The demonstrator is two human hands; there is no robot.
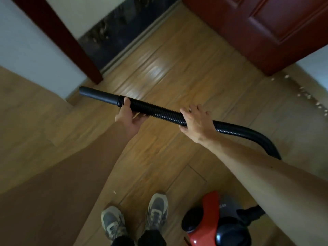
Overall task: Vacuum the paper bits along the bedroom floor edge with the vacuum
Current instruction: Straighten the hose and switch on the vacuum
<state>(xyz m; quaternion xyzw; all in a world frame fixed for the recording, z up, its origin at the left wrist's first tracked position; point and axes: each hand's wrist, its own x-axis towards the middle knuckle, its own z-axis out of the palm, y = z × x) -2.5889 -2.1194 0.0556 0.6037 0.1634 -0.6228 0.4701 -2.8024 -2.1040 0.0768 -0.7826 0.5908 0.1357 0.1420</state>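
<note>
- The left hand (129, 114) is gripping the black ribbed hose (159, 112) from below, just where it joins the smooth nozzle tube (99, 95). The thumb is wrapping over the top and the fingers are curling underneath.
- The right hand (197, 119) is lying over the hose further to the right. Its fingers are draping across the top and the thumb is tucking under, so it is holding the hose too.
- The hose is hanging in the air between the two hands, running nearly level from left to right, with the nozzle tube pointing left toward the dark door frame (58, 39).
- Past the right hand the hose is bending down and disappearing behind the right forearm.
- The red and black vacuum body (209, 226) is sitting on the wooden floor (168, 71) at the near right, just beside the person's shoes (158, 210).
- The paper bits (308, 96) are lying scattered along the floor edge at the far right, below the reddish-brown door (266, 32) and well apart from the nozzle tube.
- One small scrap (114, 192) is lying on the floor near the left shoe.
</note>
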